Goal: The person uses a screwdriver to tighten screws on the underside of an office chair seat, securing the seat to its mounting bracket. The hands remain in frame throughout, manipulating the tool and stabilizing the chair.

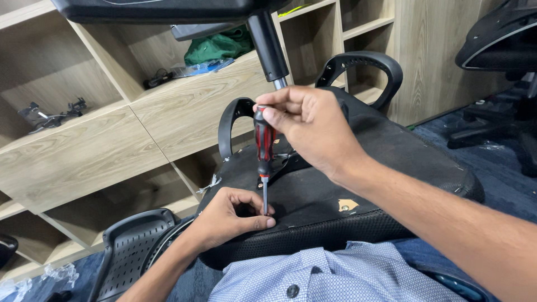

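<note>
I have the right hand (313, 126) up high over the upturned office chair seat (358, 184), wrist bent down and forearm running in from the lower right corner of the view. Its grip is pressed together around the top of the red-and-black screwdriver (264, 148): thumb on the near side of the handle, fingers curled over the end cap. The screwdriver stands nearly upright, its thin metal shaft dropping straight down to the underside of the seat near its front edge

My left hand (232, 218) lies low on that front edge, forearm coming up from the bottom left. Its fingers are curled in and the thumb and forefinger pinch close around the tip of the shaft, where it meets the black panel; I cannot tell whether a screw sits under the tip, since the fingers hide it

The seat lies across my lap, bottom side up, with its mesh-textured rim toward my blue patterned shirt (313, 277). A small torn patch showing pale material with a screw head (347, 206) sits on the panel to the right of my left hand. Two black armrest loops (363, 64) rise at the far edge of the seat, and the chair's gas-lift column (268, 47) slants up behind my right hand. A black perforated backrest part (131, 246) lies on the floor at lower left, before the wooden shelving (168, 106)
</note>
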